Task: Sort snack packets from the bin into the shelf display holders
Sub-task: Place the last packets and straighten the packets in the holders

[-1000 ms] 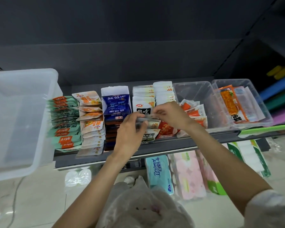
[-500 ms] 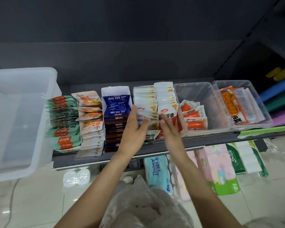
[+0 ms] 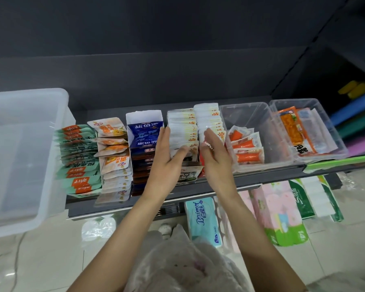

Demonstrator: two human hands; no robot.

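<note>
Left hand (image 3: 166,159), fingers straight and together, pressed flat against the left side of a row of white snack packets (image 3: 182,129), thumb across the front packet; nothing gripped. Right hand (image 3: 214,157), likewise flat and straight-fingered, laid against the neighbouring white row (image 3: 209,116), over a red packet (image 3: 202,157) at its front. Both rows upright on the dark shelf (image 3: 261,178), between the blue packets (image 3: 144,131) in a white holder and a clear tub (image 3: 259,114) of orange sticks. Further left, orange-printed pouches (image 3: 112,144), then green packets (image 3: 78,157). Large translucent bin (image 3: 27,157) at far left, beside the green row. Second clear tub (image 3: 316,106) at far right. Tissue packs (image 3: 204,220) on the floor below.
</note>
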